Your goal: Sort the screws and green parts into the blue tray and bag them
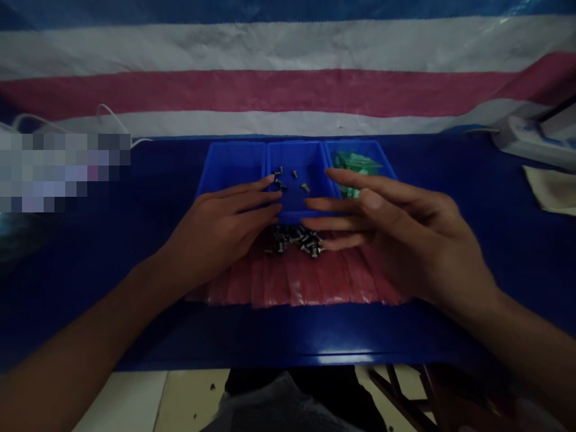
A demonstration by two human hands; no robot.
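My left hand (229, 222) has its fingers stretched out toward the middle blue bin (299, 157), with nothing seen in it. Opposite it, my right hand (405, 228) is spread, fingertips over the front right of the same bin and thumb raised. Between the hands lies a pile of small dark screws (310, 240), on a row of red plastic bags (292, 279) in front of the bins. A few more screws (305, 188) are scattered on the middle bin's floor. Parts of the bins' front walls are hidden behind my hands.
Left of the middle bin stands another blue bin (236, 162); the right bin (378, 147) holds green plastic packets (357, 162). A white device (531, 138) and a pale cloth-like piece (551, 189) sit at the right. White cables (114, 117) lie far left. The blue table's front edge (288, 360) is near me.
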